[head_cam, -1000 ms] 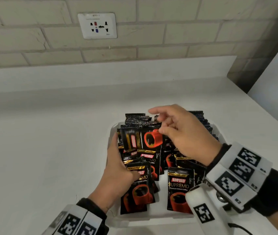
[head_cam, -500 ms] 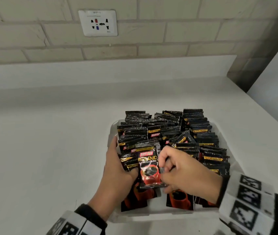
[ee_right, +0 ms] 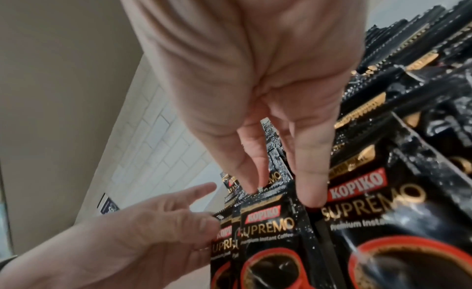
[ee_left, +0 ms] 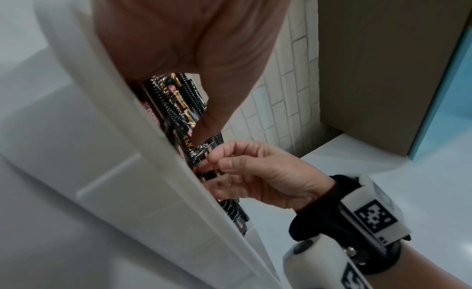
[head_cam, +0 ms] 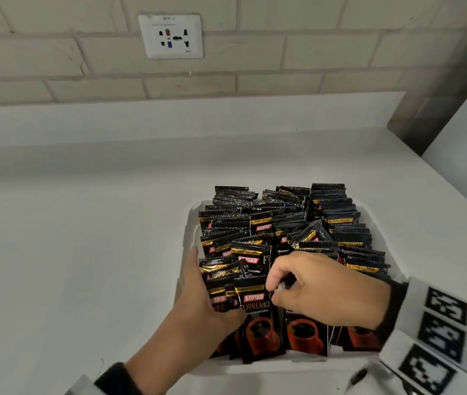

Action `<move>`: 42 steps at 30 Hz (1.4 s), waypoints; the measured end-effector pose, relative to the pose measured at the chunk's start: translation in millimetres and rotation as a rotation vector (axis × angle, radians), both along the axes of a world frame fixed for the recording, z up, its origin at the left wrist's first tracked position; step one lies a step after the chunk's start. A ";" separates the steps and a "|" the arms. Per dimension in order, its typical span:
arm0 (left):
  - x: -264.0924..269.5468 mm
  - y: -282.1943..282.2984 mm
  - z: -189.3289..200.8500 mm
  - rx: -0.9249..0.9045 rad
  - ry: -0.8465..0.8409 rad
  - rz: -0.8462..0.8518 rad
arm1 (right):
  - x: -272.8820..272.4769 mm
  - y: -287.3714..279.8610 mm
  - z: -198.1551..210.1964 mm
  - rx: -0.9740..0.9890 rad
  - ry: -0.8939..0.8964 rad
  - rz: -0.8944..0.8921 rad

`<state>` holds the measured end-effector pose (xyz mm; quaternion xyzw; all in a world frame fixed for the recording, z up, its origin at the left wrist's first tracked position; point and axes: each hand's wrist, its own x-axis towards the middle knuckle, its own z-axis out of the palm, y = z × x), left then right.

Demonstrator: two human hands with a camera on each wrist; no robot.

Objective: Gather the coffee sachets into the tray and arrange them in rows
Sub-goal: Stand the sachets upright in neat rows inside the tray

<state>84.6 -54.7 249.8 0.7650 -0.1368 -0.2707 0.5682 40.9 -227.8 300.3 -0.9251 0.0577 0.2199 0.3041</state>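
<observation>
The left grip (head_cam: 198, 292) lay flat and slack-fingered along the left flank of the sachets, its thumb pressed on the face of the near ones, bracing them and grasping nothing; beside it, the shallow white plastic tray (head_cam: 189, 223) sat on the plain white table (head_cam: 84, 252), crammed with glossy black foil coffee sachets (head_cam: 283, 223) printed with red cups and gold bands, most standing on edge in rough overlapping rows, a few in the middle skewed across their neighbours. None lay outside the tray in any view, so gathering looked done and straightening was what remained. At the near edge, a front sachet (head_cam: 255, 309) leaned face up between the two hands. To its right, the right grip (head_cam: 320, 289) hovered with fingers curled down, the fingertips (ee_right: 310, 194) touching the top seams of the front sachets; whether it pinched one or merely nudged them I cannot tell. These packets were judged light, thin and pliable, with slick film faces that slide readily over each other, so a row would fan or topple unless braced from the side. The crimped, serrated top seam looked the stiffest and least slippery place to take hold, pinched between thumb and forefinger. Squeezing the filled belly would only buckle it.
</observation>
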 end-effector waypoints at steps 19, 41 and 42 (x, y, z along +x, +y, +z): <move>5.4 -13.2 -5.2 -0.022 -0.271 -0.013 | 6.5 6.7 0.2 0.131 0.125 -0.032; 12.4 -11.8 -20.9 -0.154 0.038 0.010 | 10.6 16.0 -22.1 0.573 0.096 -0.191; 12.8 -11.5 -20.3 -0.172 0.050 0.003 | 9.1 16.8 -22.9 0.605 0.102 -0.247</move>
